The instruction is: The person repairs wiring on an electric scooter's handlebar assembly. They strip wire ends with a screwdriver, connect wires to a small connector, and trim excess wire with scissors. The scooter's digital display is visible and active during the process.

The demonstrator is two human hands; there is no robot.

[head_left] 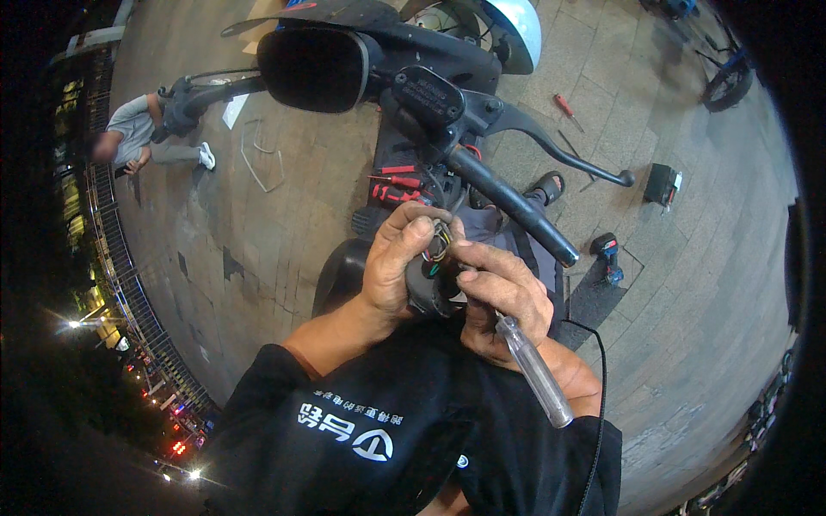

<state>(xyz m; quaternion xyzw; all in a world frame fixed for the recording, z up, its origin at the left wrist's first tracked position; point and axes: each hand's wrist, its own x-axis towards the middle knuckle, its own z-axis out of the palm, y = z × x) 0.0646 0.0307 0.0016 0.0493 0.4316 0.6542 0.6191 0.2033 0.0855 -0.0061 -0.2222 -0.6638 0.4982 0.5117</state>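
Left of centre, the left hand (394,262), thumb and fingers closed in a pinch, steadies a small dark rounded housing (424,291) with thin multicoloured wires (440,244) in front of the person's black shirt (387,370); a loose pinch could let it twist and strain them. Just beside it, the right hand (509,299) curls around a slim screwdriver with a clear plastic handle (539,377); its tip is hard to see, so a slip could nick insulation or jab the opposite fingers.

Lamps (74,323) glare at lower left against darkness, the paving (292,249) is softly lit, fisheye distortion bends the railing (129,282)
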